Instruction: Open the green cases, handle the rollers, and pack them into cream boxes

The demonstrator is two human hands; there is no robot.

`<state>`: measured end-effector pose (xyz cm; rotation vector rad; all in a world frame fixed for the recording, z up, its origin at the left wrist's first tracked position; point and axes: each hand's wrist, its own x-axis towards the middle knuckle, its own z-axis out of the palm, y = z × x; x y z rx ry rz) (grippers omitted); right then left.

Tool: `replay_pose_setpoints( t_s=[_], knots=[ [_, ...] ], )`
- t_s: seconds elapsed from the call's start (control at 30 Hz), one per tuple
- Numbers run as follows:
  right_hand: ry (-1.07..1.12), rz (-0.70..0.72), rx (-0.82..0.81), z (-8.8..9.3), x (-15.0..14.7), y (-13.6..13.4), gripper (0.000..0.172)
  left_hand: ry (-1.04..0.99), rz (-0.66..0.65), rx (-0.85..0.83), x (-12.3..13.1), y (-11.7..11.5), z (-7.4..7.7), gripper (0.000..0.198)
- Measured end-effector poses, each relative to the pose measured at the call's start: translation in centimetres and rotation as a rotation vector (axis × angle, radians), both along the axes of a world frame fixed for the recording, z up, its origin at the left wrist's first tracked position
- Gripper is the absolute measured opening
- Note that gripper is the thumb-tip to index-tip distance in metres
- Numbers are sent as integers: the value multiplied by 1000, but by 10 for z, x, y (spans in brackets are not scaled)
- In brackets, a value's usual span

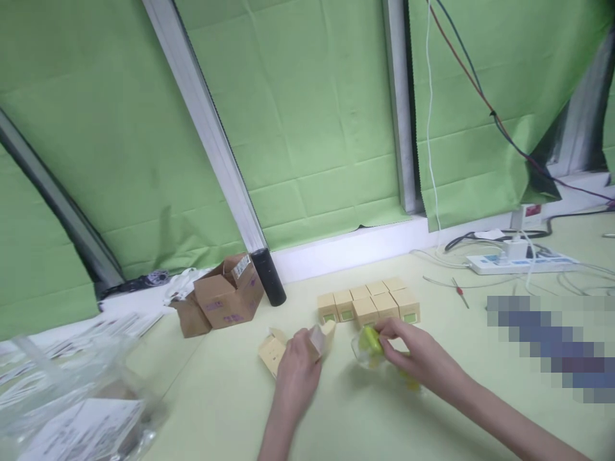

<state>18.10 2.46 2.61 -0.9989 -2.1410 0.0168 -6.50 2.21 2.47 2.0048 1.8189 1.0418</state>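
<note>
My left hand is closed around a small beige carton with its top flaps open. My right hand pinches a yellow-green item in a clear plastic wrap, held just right of the carton's opening. Another flat, opened beige carton lies on the table just left of my left hand. Several closed beige cartons with green labels stand in two rows right behind my hands.
An open brown cardboard box and a black cylinder stand at the back left. Clear plastic bags with papers fill the near left. A white power strip with cables and a red-handled screwdriver lie at the back right.
</note>
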Motion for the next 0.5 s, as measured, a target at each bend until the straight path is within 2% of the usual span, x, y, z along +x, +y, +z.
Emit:
replay_pose_setpoints(
  t_s=[0.07, 0.17, 0.23, 0.3, 0.33, 0.4, 0.5],
  knots=[
    [-76, 19, -48, -2, 0, 0, 16, -240, 70, -40, 1, 1, 5, 48],
    [-146, 62, -13, -11, -7, 0, 19, -651, 63, -118, 17, -3, 12, 63],
    [-178, 85, 86, -15, -15, 1, 29, -794, -5, -189, 29, -8, 14, 56],
    [-213, 115, 253, -14, -25, 4, 46, -1019, -119, -284, 36, -12, 15, 48],
    [-233, 133, 337, -12, -30, 7, 49, -1149, -168, -326, 37, -14, 16, 46],
    [-269, 187, 451, -6, -41, 13, 45, -1351, -189, -368, 33, -14, 17, 42],
    [-311, 276, 496, 4, -61, 23, 35, -1411, -74, -346, 20, -9, 19, 35]
  ],
)
